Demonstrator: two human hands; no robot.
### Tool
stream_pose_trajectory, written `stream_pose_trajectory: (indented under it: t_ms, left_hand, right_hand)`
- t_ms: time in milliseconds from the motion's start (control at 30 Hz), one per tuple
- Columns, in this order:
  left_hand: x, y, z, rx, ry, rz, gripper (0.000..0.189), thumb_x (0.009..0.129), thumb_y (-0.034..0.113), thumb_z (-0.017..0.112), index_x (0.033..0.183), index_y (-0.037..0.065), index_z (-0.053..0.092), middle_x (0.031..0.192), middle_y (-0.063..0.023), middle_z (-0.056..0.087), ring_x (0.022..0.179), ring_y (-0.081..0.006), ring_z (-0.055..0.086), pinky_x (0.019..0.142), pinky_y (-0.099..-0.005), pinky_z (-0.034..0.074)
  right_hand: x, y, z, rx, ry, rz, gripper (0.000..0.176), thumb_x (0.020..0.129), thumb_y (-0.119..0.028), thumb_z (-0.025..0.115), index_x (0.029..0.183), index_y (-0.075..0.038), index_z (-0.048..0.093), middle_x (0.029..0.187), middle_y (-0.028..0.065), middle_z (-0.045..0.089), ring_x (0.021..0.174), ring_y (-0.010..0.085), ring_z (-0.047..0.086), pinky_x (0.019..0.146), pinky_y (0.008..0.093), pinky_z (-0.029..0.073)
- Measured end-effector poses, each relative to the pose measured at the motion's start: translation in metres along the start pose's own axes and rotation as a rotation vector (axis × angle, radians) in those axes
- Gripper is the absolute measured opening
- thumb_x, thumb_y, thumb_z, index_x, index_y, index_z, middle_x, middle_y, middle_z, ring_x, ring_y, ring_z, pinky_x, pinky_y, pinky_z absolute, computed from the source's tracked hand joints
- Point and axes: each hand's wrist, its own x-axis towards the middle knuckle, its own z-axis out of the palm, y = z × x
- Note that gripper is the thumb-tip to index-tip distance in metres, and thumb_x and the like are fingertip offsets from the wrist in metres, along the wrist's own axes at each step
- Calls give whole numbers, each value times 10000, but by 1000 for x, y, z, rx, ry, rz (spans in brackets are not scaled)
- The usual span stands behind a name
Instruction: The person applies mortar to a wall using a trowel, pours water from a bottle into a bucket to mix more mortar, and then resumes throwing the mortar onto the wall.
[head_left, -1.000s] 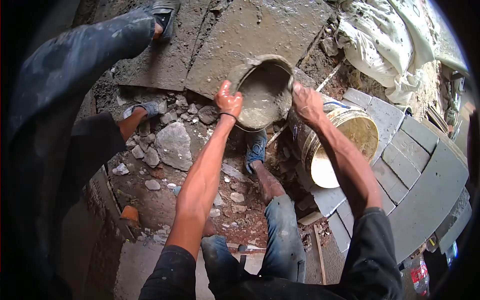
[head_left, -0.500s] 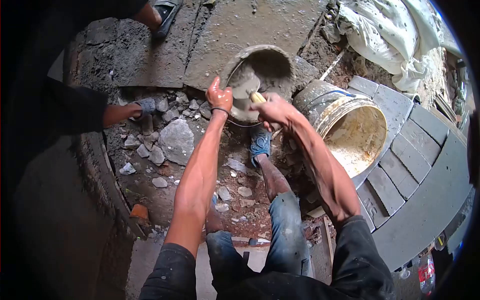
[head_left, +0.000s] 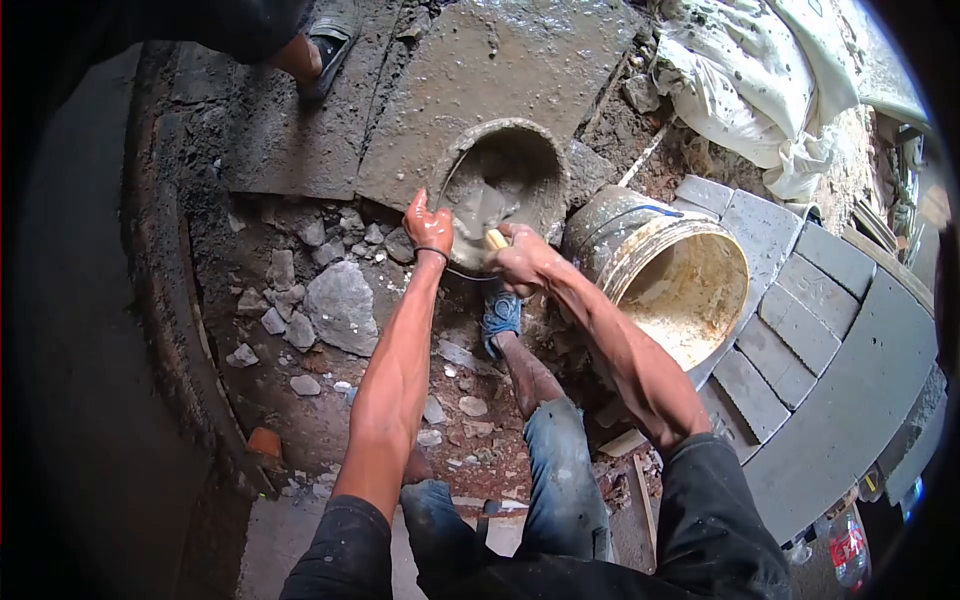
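Both arms reach forward and down, bare from the elbows to the hands; black sleeves (head_left: 335,545) cover the upper arms. The left arm (head_left: 395,370) runs nearly straight, the wrist in line with the forearm. The left hand (head_left: 428,222) looks wet, its fingers curled forward in a grip and the thumb raised. The right arm (head_left: 620,350) bends at the elbow and angles inward across the body, the forearm muscles taut. The right hand (head_left: 520,262) is clenched in a fist, knuckles up, lying just right of the left hand and slightly nearer the body; the two hands are close but not touching.
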Motion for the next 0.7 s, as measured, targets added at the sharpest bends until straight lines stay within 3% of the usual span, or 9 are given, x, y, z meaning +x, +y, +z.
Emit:
stream_pose_trajectory:
  t_ms: [33,167,233,333,433,500,533,633,700]
  left_hand:
    - [4,-3,2,-2,4,7,482,591,85,560,1021,-129,528,880,-281,595,867,-371,593,791,-351,444]
    - [6,0,-3,127,21,112,456,589,83,554,991,-131,531,741,-244,594,721,-346,600,709,-368,457]
    - [7,8,-1,-23,0,-11,470,585,83,552,1002,-132,529,682,-227,580,645,-312,589,674,-356,459]
    - [11,7,2,-18,20,-23,472,583,77,550,1005,-133,528,671,-229,573,624,-286,585,669,-344,457]
    - [12,9,3,57,-21,-44,545,585,57,579,1088,-135,499,932,-262,608,876,-274,606,807,-321,441]
    - [13,5,6,160,-47,-64,530,585,62,580,1075,-129,512,929,-261,609,877,-297,606,809,-337,441]
    - [11,2,5,110,-11,-47,514,590,66,578,1062,-131,516,956,-270,598,911,-305,597,826,-337,433]
    - [12,-9,-7,126,-151,-114,500,595,68,571,1049,-134,518,997,-280,583,941,-308,588,842,-326,427]
    - [5,-31,3,51,-4,-37,471,596,65,557,1023,-129,525,963,-264,597,903,-297,596,816,-325,435]
  right_hand:
    - [14,8,5,283,-93,44,178,790,-90,538,955,-53,481,557,24,492,363,103,433,295,244,358]
    - [0,-9,-27,801,-256,140,143,847,-112,480,982,-77,450,545,14,466,350,65,396,286,209,338]
    - [-18,-13,-44,130,37,37,309,849,-121,481,1142,-37,435,571,63,513,374,148,475,292,278,359]
    - [-6,25,-65,-901,468,-618,387,830,-93,485,1196,-5,394,589,126,540,452,238,549,331,351,407]
    - [13,25,-37,-1037,496,-227,387,800,-30,433,1183,21,399,686,192,590,588,318,600,484,422,484]
    - [28,50,3,-1002,460,-378,352,802,-17,399,1127,118,388,669,187,597,584,322,609,485,419,496]
    - [12,31,19,-1037,370,-221,349,798,-19,388,1122,109,396,681,192,602,618,336,614,528,419,505]
    - [-11,24,15,-1157,184,-346,367,801,-4,366,1165,42,380,685,175,605,615,323,619,497,414,502]
    - [-22,-6,-4,-1195,123,-331,349,808,-36,405,1138,76,415,730,199,614,683,327,632,514,410,510]
